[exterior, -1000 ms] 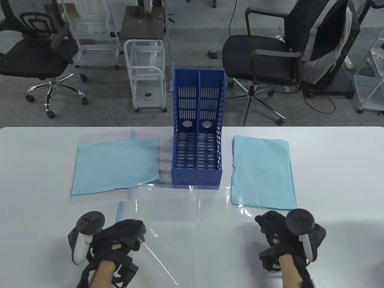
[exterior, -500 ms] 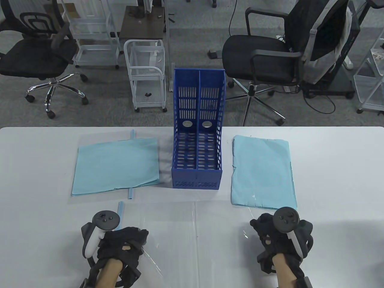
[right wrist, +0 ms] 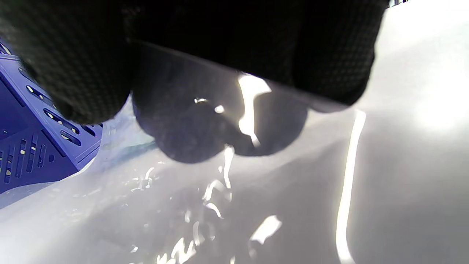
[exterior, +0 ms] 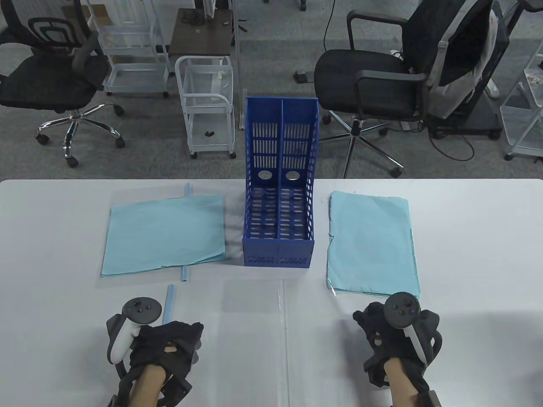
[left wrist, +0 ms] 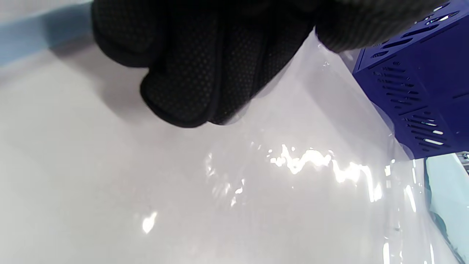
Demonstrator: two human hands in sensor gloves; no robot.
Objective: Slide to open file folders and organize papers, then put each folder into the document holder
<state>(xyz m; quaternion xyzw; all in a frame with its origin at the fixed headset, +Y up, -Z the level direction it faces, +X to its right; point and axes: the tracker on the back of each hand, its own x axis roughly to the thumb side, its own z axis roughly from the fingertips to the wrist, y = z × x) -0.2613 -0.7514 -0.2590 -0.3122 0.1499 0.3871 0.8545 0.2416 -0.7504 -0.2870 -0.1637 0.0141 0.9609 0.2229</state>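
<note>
1. Two hands at the near edge of the tabletop (exterior: 55, 296), each gripping one side of an opened clear folder (exterior: 254, 322) spread flat between them. The left hand (exterior: 169, 345) has its fingers curled down onto the left flap, and the right hand (exterior: 390, 335) pinches the right flap; in the right wrist view the plastic edge passes between its fingers.
2. Just past the left hand lies a light blue slide bar (exterior: 170, 302), apparently this folder's, and it looks partly tucked under the glove.
3. Further out is the blue document holder (exterior: 278, 220) in the middle, both slots empty. So no folder is filed yet.
4. A stack of blue papers (exterior: 371, 241) sits right of the holder. A second stack (exterior: 165, 231) sits left of it on another clear folder, whose slide bar (exterior: 186, 229) looks still on.
5. What could go wrong: that plastic is slick and springy, so once a hand lets go a flap may pop up or skate around. Dragging the ragged right stack onto it could fan the sheets out too.
</note>
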